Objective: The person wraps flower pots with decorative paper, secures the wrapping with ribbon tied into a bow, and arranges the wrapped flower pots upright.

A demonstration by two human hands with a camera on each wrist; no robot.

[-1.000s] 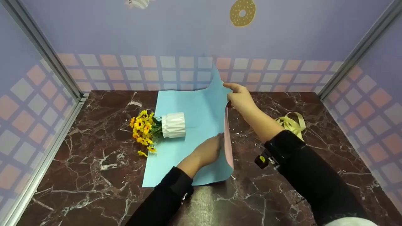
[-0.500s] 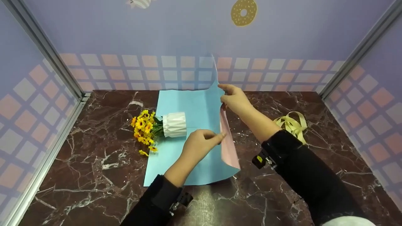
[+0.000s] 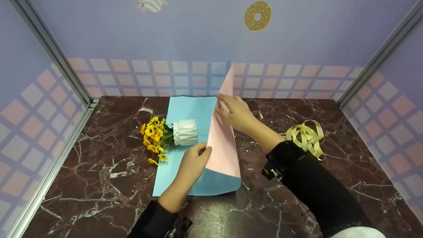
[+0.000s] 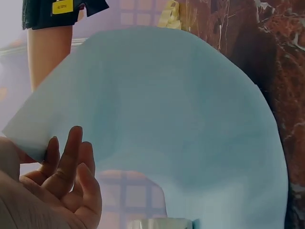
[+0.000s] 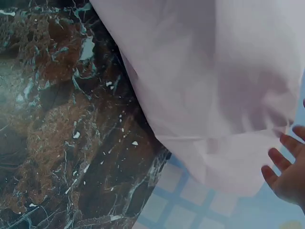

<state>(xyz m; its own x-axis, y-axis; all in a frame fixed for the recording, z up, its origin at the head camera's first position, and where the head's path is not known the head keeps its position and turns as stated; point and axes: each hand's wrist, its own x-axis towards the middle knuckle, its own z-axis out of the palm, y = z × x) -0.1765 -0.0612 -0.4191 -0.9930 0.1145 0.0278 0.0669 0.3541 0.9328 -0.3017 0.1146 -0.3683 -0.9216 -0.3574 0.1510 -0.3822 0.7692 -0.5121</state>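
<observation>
A sheet of wrapping paper, blue (image 3: 185,105) on one face and pink (image 3: 224,145) on the other, lies on the table with its right side folded up and over to the left. My left hand (image 3: 193,162) pinches the raised edge near its front end. Farther back, my right hand (image 3: 238,114) pinches the same edge. The left wrist view shows the blue face curving up from the left fingers (image 4: 71,157). On the flat part lies a white ribbed pot (image 3: 185,132), tipped sideways, its yellow artificial flowers (image 3: 153,135) pointing left past the paper.
A loose heap of pale yellow ribbon (image 3: 305,137) lies to the right on the dark marbled table (image 3: 109,185). A patterned back wall (image 3: 132,39) and side panels close in the table; the paper's raised far corner stands before the back wall.
Both hands have moved left with the paper's right edge, folding it over so more pink shows. My left hand has taken hold of the edge. Pot and flowers have stayed put.
</observation>
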